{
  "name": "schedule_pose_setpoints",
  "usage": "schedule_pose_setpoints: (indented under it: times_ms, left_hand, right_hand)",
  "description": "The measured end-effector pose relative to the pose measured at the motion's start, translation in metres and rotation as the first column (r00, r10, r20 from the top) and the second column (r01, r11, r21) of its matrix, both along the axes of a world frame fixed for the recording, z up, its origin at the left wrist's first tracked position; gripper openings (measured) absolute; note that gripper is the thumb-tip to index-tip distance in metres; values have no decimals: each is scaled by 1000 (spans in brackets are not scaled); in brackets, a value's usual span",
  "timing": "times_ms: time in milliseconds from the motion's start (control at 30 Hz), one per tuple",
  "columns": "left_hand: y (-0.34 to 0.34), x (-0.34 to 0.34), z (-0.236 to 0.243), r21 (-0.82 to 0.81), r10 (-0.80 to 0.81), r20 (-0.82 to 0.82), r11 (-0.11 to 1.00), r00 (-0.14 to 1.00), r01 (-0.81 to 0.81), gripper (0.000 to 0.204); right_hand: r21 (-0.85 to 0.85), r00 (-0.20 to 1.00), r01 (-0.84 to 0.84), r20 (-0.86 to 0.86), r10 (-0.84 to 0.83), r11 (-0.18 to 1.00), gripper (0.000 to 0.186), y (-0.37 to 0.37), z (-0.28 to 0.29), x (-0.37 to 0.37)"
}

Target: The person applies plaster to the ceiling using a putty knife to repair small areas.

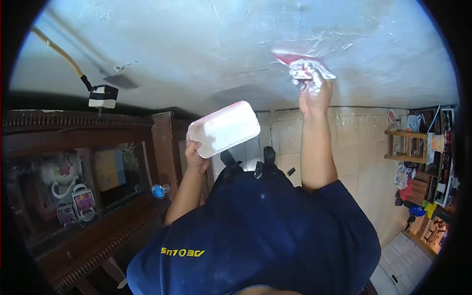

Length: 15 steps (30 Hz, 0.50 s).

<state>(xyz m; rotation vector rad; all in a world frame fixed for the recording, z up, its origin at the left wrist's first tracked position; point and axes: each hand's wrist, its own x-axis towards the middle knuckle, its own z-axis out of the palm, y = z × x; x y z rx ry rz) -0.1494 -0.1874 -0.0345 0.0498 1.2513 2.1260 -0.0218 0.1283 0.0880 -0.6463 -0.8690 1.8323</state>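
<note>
My left hand [196, 155] grips the near left corner of a shallow white tray [227, 127] with rounded corners, held out in front of my body and a little tilted. White material seems to coat its inside. Against the pale, glossy wall [196, 54], my right hand [311, 86] is closed around a red spreader [287, 57], whose edge lies at or close to the wall surface. White paste is smeared over the fingers of that hand and the tool. Rough ridges and streaks mark the wall near the spreader.
A dark carved wooden cabinet [162, 142] with glass panes stands at my left, cups inside. A black-and-white box [103, 96] hangs from a yellow cable [59, 51]. On the right are a wooden stool [407, 146] and assorted clutter. Light tiles [344, 142] cover the floor.
</note>
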Motion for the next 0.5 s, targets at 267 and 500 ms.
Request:
schedule_pose_setpoints:
  times_ms: [267,500]
  left_hand:
    - [-2,6,-6,11,-7,39,1000,999,7,65]
    - [4,16,-4,-20,-7,24,1000,1000,8,66]
  right_hand:
    - [153,972,55,-234,-18,987,24,0,61,27]
    - [303,975,209,10,-223,930,23,11,-95,-6]
